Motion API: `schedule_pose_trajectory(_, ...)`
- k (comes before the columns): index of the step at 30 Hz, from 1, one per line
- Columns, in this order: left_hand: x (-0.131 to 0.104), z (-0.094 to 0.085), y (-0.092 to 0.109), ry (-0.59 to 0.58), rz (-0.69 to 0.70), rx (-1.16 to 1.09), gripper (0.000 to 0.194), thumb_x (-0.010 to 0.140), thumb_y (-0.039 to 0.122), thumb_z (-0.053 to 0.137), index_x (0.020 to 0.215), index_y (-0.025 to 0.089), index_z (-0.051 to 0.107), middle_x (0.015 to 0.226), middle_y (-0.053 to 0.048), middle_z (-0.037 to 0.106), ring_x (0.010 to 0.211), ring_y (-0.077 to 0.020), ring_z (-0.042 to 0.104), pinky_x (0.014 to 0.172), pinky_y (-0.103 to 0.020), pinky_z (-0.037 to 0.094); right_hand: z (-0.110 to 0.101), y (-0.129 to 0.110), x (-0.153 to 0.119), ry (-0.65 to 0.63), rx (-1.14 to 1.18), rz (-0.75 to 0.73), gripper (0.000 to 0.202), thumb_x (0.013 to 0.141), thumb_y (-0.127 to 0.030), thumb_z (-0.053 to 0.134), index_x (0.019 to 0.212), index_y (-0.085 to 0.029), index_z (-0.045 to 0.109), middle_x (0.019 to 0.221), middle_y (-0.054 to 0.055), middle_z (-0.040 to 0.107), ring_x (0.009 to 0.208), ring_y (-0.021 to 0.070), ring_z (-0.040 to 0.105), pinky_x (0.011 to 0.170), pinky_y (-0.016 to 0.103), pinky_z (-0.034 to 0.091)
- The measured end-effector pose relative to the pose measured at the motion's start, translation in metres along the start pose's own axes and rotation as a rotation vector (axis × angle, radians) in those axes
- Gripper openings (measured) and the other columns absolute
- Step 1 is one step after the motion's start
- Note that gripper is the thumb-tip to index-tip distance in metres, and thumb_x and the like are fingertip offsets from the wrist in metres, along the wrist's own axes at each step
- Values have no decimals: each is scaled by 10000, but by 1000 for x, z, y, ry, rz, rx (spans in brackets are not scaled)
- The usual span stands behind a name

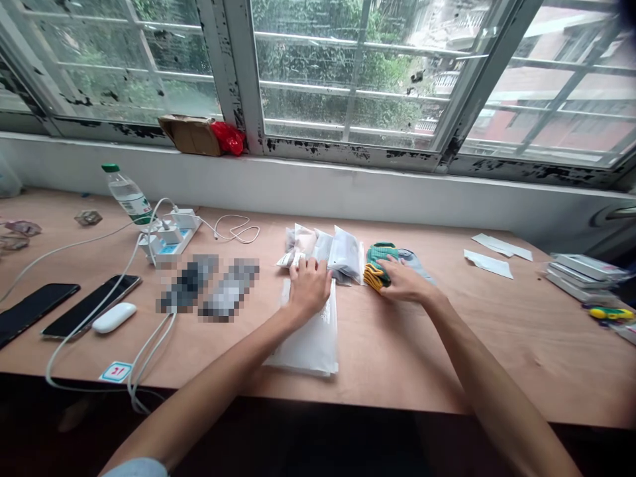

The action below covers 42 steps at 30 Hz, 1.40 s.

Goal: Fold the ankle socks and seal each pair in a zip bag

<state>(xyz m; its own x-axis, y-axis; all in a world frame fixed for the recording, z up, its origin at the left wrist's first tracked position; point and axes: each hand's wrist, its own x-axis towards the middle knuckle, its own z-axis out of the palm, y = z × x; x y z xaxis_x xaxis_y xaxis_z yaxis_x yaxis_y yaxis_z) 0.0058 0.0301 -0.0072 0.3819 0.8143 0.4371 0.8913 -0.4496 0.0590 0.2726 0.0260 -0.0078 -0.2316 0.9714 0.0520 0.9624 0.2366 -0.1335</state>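
Near the middle of the table, my left hand (311, 288) rests with fingers slightly apart at the top of a flat translucent bag (311, 344), beside several small filled clear bags (342, 255). What its fingertips touch is partly hidden. Farther right, my right hand (403, 279) lies on green gloves with yellow cuffs (381, 255), its thumb and fingers around their right side. A grey-blue piece (416, 263) lies just behind that hand.
Left on the wooden table (397, 358) are a power strip (179, 245) with white cables, a bottle (130, 195), phones (94, 306) and a white case (114, 318). White paper slips (489, 263) and stacked packs (586, 275) lie right. A cardboard box (191, 136) stands on the sill.
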Motion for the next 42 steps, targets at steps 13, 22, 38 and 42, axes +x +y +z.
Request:
schedule_pose_trajectory(13, 4, 5, 12, -58, -5, -79, 247, 952, 354, 395, 986, 172, 558, 1037, -119, 592, 1017, -276, 502, 859, -410, 374, 19, -6, 7, 131, -179, -33, 332, 842, -130, 451, 1158, -110, 549, 1248, 177, 601, 1184, 293, 518, 985, 354, 376)
schedule_pose_trajectory(22, 81, 12, 22, -289, -359, -346, 536, 852, 277, 568, 1313, 109, 351, 1127, -220, 612, 1042, -325, 614, 848, -389, 437, 36, -17, 3, 259, -122, -27, 365, 950, -355, 405, 1175, -104, 544, 1196, 196, 617, 1134, 302, 551, 963, 389, 397)
schedule_pose_trajectory(38, 24, -34, 3, 59, -82, -1408, 333, 880, 258, 522, 1201, 178, 484, 674, 43, 492, 597, -89, 462, 565, -196, 356, 11, -76, 30, 185, 1690, 397, 210, 856, -398, 601, 864, -189, 620, 980, 88, 687, 890, 202, 667, 820, 346, 555)
schedule_pose_trajectory(42, 10, -39, 3, 134, -170, -1450, 236, 850, 232, 549, 1077, 166, 556, 643, 43, 482, 570, -82, 437, 531, -190, 331, 2, -79, 35, 223, 1816, 569, 111, 846, -301, 647, 867, -213, 584, 958, 46, 664, 894, 158, 654, 785, 282, 570)
